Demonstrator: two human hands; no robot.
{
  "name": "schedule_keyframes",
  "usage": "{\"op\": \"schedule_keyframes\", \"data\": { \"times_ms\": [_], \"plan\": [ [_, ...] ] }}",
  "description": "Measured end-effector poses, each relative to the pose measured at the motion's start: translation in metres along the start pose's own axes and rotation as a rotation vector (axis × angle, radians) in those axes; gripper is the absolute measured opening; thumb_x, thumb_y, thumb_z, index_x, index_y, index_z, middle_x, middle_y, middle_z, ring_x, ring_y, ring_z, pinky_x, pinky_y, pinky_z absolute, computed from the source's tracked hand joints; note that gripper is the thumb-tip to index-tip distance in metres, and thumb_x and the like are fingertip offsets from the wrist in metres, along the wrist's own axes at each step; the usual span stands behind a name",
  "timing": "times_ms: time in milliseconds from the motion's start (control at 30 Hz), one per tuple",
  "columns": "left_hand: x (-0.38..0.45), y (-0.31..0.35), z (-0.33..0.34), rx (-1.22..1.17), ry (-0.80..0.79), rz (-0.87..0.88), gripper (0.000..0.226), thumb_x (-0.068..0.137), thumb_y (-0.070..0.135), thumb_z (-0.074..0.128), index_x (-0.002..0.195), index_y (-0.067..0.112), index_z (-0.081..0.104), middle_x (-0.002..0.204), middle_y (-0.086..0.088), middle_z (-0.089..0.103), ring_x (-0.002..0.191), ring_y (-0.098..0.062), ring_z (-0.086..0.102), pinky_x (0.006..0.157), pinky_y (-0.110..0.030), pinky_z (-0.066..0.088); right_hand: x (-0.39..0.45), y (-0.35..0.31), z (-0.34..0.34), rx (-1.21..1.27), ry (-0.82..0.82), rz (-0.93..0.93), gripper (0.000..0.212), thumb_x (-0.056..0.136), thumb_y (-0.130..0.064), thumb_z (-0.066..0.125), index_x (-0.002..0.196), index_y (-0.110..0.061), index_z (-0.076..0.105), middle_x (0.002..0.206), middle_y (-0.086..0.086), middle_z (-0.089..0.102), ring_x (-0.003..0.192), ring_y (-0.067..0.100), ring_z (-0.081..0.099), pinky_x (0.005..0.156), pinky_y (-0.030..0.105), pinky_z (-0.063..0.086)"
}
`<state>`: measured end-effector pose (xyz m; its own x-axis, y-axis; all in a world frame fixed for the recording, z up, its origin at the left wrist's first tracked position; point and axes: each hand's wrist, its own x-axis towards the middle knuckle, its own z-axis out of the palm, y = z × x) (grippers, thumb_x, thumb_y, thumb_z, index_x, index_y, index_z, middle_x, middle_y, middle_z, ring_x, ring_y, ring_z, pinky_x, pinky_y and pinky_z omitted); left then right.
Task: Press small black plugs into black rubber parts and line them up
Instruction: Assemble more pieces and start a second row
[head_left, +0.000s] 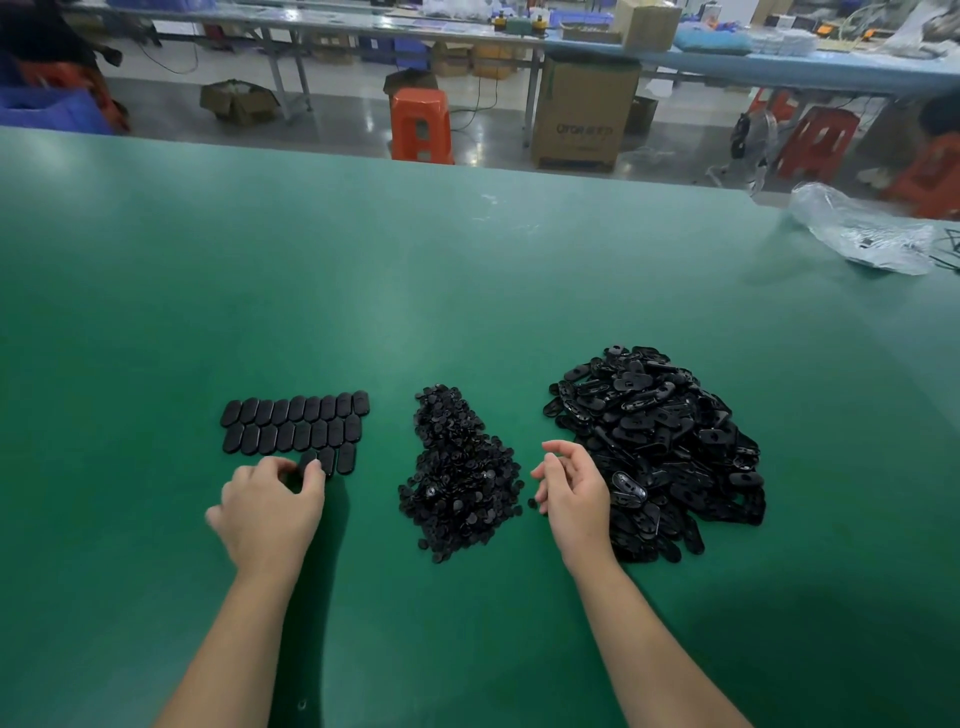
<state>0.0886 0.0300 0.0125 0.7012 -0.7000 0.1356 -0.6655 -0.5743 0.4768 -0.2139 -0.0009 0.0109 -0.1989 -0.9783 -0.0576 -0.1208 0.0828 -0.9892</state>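
Head view: on the green surface a heap of small black plugs was seen in the middle, a larger heap of black rubber parts to its right, lined-up rows of parts to its left. The left hand was noted with its grip pinched on one rubber part at the third row's near end. The right hand was held loosely curled, nothing gripped, between the two heaps.

A factory floor: long workbenches, cardboard boxes, plastic stools.
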Motion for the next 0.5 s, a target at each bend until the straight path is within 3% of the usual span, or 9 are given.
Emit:
{"op": "schedule_keyframes", "data": {
  "times_ms": [133, 267, 500],
  "plan": [
    [-0.01, 0.009, -0.001, -0.234, 0.037, 0.152, 0.012, 0.092, 0.024, 0.064, 0.101, 0.015, 0.067, 0.096, -0.007, 0.062, 0.088, -0.031, 0.059, 0.079, -0.042, 0.045, 0.0, 0.001, 0.001, -0.014, -0.003, -0.006, 0.015, 0.103, -0.017, 0.053, 0.105, -0.027, 0.063, 0.078, -0.004, 0.068, 0.058, 0.008, 0.056, 0.057, 0.031, 0.05],
    [-0.027, 0.036, 0.008, -0.201, -0.193, 0.445, 0.016, 0.096, 0.022, 0.059, 0.108, 0.019, 0.069, 0.095, 0.007, 0.063, 0.075, -0.008, 0.059, 0.067, -0.031, 0.052, 0.0, 0.002, 0.001, -0.036, 0.0, -0.011, 0.015, 0.103, -0.017, 0.052, 0.104, -0.027, 0.063, 0.078, -0.004, 0.068, 0.058, 0.008, 0.056, 0.058, 0.032, 0.05],
    [-0.043, 0.056, 0.028, -0.166, -0.246, 0.442, 0.018, 0.095, 0.029, 0.058, 0.103, 0.022, 0.073, 0.094, 0.007, 0.063, 0.083, -0.016, 0.061, 0.074, -0.033, 0.051, -0.001, 0.0, 0.0, -0.068, -0.017, 0.005, 0.017, 0.103, -0.017, 0.053, 0.101, -0.031, 0.064, 0.076, -0.007, 0.069, 0.059, 0.007, 0.056, 0.058, 0.032, 0.051]
  ]
}}
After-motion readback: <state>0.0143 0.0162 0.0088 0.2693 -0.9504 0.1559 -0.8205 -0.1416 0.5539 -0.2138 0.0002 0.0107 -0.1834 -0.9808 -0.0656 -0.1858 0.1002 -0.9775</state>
